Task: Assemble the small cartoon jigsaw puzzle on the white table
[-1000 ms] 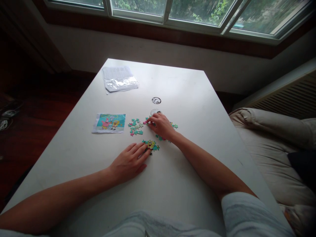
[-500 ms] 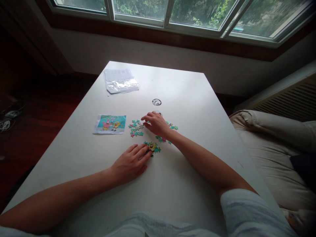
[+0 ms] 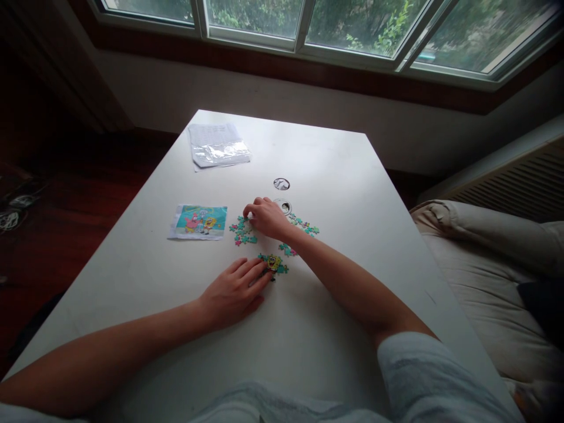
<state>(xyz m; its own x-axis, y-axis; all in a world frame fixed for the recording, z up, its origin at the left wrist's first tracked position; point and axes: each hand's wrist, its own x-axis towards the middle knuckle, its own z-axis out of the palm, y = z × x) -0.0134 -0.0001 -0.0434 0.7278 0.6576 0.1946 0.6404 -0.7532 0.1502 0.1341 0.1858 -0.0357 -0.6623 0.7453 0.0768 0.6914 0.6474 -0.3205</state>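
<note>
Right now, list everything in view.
table: one, white, centre
joined puzzle: one, yellow and teal, table centre
loose pieces: many, mostly teal, beyond it
picture: one, mostly teal, left of pieces
papers: one stack, white, far left
plastic: one, clear, on papers
circles: two, pale, beyond pieces
window: one, pale-framed, top
wall: one, grey, below window
floor: one, dark red, left
seat: one, beige, right
panel: one, beige, right edge
shirt: one, pale grey, bottom
left hand: one, bare, on puzzle
right hand: one, bare, at pieces
</note>
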